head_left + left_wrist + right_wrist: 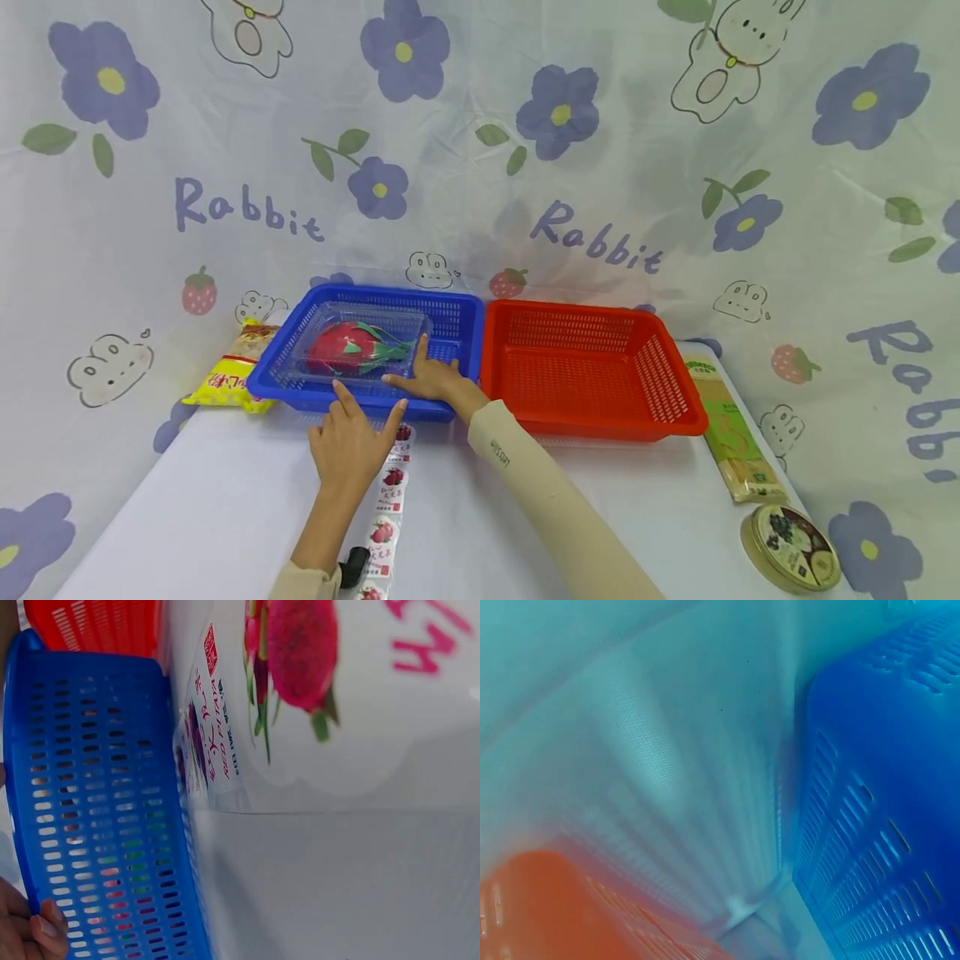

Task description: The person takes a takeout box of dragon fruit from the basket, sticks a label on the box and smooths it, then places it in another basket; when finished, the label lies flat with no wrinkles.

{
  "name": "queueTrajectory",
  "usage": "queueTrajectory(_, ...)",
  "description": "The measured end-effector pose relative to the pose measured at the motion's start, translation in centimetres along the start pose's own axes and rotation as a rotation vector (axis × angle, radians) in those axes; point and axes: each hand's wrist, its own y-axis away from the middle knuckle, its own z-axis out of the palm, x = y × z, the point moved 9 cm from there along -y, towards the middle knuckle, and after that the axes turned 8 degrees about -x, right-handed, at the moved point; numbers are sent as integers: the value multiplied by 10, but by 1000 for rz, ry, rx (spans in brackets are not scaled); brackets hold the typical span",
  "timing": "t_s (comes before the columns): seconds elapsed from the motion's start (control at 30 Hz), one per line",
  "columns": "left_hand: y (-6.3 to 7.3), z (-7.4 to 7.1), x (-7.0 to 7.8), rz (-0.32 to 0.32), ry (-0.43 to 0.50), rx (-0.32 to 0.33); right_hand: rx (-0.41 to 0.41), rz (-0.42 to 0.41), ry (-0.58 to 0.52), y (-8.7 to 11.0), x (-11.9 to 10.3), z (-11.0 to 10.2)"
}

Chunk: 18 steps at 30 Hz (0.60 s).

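A clear plastic box (307,333) with a red dragon fruit (341,348) with green-tipped scales inside lies in the blue basket (461,333). My right hand (438,379) reaches over the basket's front rim; its straight index finger lies along the box's right end and its thumb is at the front corner. My left hand (348,442) is at the front of the same basket, fingers spread, index fingertip right at the box's front edge. In the left wrist view, fingertips (51,930) show at the basket's rim. The right wrist view shows the basket wall (870,817) but no fingers.
A strip of dragon fruit stickers (390,500) runs along the white table under my left wrist. A red basket (585,375) stands right of the blue one. Further right are a green noodle packet (731,425) and a round tin (791,546); a yellow bag (232,367) is at left.
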Motion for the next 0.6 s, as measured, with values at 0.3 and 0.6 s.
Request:
queueTrajectory(0.3,0,-1,1,5,-7,10,20,-48,-69,0,-2,-4)
queueTrajectory(0.6,1,-1,1,5,-4,-3,32,-112,-288,0,-4,-5)
